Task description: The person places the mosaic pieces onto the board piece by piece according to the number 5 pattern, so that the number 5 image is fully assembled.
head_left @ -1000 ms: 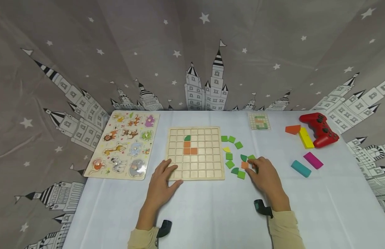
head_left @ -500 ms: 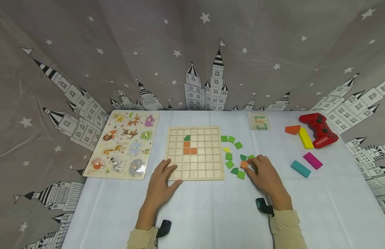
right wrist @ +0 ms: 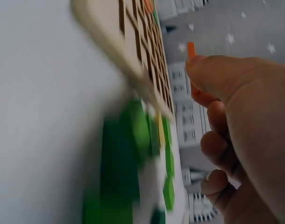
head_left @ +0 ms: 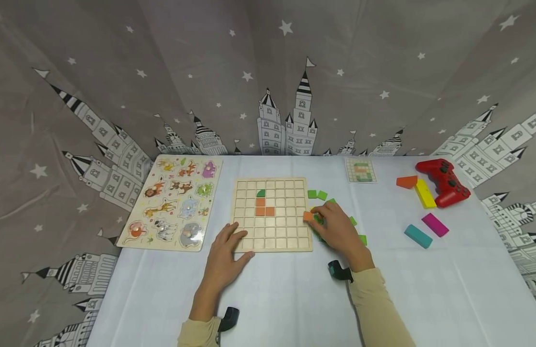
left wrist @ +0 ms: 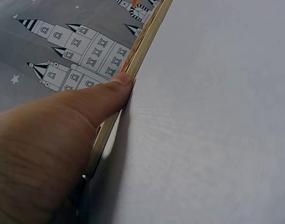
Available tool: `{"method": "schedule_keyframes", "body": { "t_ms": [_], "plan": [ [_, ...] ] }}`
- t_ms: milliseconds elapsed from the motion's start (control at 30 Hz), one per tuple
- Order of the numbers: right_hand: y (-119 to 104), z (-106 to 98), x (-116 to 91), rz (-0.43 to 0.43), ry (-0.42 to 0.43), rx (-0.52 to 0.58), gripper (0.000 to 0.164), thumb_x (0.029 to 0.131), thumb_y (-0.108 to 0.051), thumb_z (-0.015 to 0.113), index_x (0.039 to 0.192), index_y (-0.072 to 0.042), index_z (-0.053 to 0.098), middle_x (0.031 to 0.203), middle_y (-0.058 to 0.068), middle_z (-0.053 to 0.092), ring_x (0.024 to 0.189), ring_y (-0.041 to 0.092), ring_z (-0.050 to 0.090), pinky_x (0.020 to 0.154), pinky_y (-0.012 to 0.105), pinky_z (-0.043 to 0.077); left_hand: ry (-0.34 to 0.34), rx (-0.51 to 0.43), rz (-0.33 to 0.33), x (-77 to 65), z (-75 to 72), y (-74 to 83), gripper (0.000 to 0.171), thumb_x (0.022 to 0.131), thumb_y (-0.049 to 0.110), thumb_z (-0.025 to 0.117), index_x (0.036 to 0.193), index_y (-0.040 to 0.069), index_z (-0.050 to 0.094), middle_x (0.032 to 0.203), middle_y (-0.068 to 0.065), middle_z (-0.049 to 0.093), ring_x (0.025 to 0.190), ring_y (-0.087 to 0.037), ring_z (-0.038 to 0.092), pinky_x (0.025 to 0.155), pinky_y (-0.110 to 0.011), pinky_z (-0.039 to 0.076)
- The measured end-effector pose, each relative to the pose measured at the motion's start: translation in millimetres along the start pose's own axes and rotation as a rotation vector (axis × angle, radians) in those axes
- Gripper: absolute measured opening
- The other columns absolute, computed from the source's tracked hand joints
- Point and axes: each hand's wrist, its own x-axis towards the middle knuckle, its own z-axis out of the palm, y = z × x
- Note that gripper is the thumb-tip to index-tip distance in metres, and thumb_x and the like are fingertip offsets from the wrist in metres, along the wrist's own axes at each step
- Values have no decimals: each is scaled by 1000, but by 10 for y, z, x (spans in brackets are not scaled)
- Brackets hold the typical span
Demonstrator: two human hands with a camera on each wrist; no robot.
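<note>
A wooden grid board (head_left: 289,246) lies in the middle of the table, bearing a dark green quarter-circle tile (head_left: 261,193) and several orange square tiles (head_left: 260,211). My left hand (head_left: 224,260) rests at its near left corner, fingers spread and fairly straight. In the left wrist view the thumb (left wrist: 103,95) touches the board's edge (left wrist: 147,44). Between thumb and index finger my right hand (head_left: 339,229) pinches an orange square tile (head_left: 308,216) by the board's right edge. The right wrist view shows that tile (right wrist: 191,49) raised off the table. Green tiles (head_left: 321,195) lie around and partly under this hand.
An animal peg puzzle (head_left: 170,200) lies at left. At the back right is a small pattern card (head_left: 360,170). Farther right are a red game controller (head_left: 443,182) and yellow (head_left: 425,193), orange (head_left: 407,181), magenta (head_left: 435,224) and teal blocks (head_left: 419,236).
My right hand has lifted the orange square tile from among the loose tiles and carried it left to the board's right edge. The left hand stays where it was.
</note>
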Motion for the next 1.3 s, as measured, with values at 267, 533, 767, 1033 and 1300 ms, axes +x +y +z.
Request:
{"method": "schedule_keyframes", "body": {
  "t_ms": [267, 533, 767, 1033, 1300],
  "plan": [
    [-254, 248, 320, -35, -74, 37, 32, 98, -31, 67, 121, -9, 71, 99, 3, 60, 90, 17, 51, 80, 35, 48, 32, 3, 22, -10, 15, -2, 57, 84, 35, 82, 134, 15, 63, 159, -12, 44, 152, -37, 32, 120, -64, 30],
    [-341, 409, 460, -31, -108, 21, 31, 100, -32, 66, 123, -11, 71, 98, 0, 59, 89, 15, 50, 78, 32, 48, 18, 6, 10, 6, 28, 7, 58, 84, 35, 83, 135, 15, 63, 159, -11, 44, 153, -36, 31, 122, -63, 29],
    [-411, 410, 482, -35, -87, 14, 29, 98, -29, 67, 121, -11, 72, 97, 1, 60, 90, 16, 51, 76, 32, 48, 0, 8, -9, 6, 4, 9, 58, 85, 38, 82, 136, 16, 63, 160, -9, 43, 154, -35, 29, 122, -62, 29],
    [-444, 403, 508, -28, -100, 9, 28, 98, -27, 68, 120, -9, 72, 95, 1, 60, 89, 17, 52, 76, 32, 47, -9, 4, -18, 6, -8, 19, 58, 86, 39, 81, 136, 17, 63, 160, -9, 43, 154, -34, 29, 123, -61, 27],
    [-454, 411, 504, -12, -101, 34, 26, 99, -24, 67, 119, -9, 74, 92, 0, 61, 87, 16, 52, 76, 32, 47, 5, 6, -1, 0, -2, 12, 58, 85, 38, 82, 135, 16, 63, 160, -10, 44, 154, -35, 30, 122, -63, 28]
  ]
}}
